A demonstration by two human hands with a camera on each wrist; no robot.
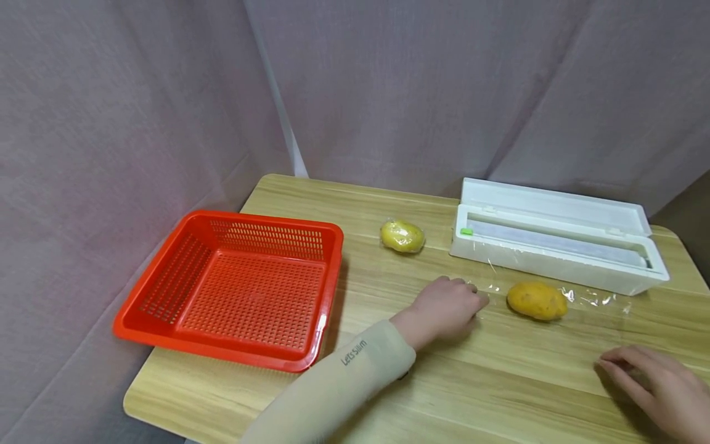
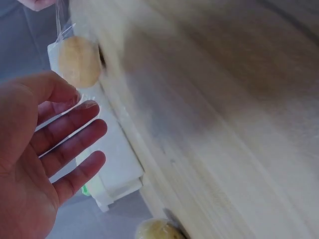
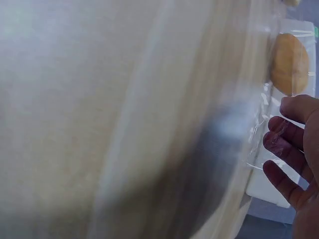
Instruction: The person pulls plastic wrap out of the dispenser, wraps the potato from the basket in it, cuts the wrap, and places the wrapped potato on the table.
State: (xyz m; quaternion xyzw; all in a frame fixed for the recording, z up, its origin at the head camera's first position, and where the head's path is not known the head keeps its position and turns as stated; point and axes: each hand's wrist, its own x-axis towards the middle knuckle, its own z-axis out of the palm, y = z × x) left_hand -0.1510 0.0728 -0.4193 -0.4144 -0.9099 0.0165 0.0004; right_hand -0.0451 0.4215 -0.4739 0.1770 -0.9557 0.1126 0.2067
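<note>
An unwrapped yellow potato lies on a sheet of clear plastic wrap in front of the white box. To its left, my left hand pinches the wrap's edge between thumb and index finger; the left wrist view shows the other fingers loosely spread. My right hand, at the right front, has thumb and index tips together at the wrap's near right side. In the right wrist view the film clings across its fingers, and the potato shows beyond them.
Behind the potato stands a white wrap dispenser box with its lid up and a green slider at its left end. A film-wrapped potato lies mid-table. A red plastic basket occupies the left. Grey curtains hang behind the wooden table.
</note>
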